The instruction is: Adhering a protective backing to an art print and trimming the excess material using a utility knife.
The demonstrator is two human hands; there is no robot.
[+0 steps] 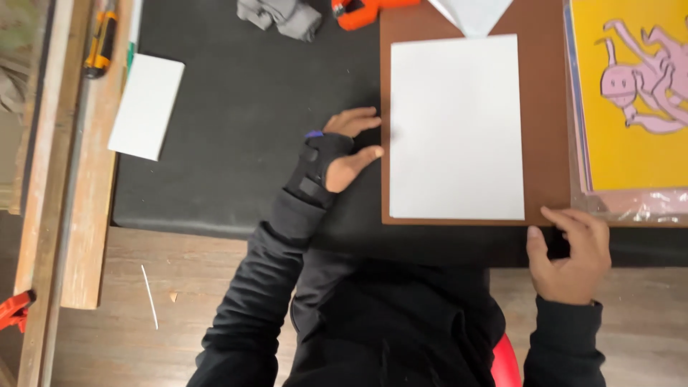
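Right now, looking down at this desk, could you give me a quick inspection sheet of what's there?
Surface: black mat on a wooden table.
Job's things: white sheet lying on a brown board.
Clutter: small white card, grey cloth, orange tool, yellow-handled tool, wooden strips, yellow picture with a pink figure in a clear sleeve, a folded white paper above the sheet.
Grippers: left hand, in a black wrist brace, touches the board's left edge; right hand rests at the board's lower right corner. Neither hand grips anything.
Cables: nothing seen.
Surroundings: red seat edge, red clamp part at far left.
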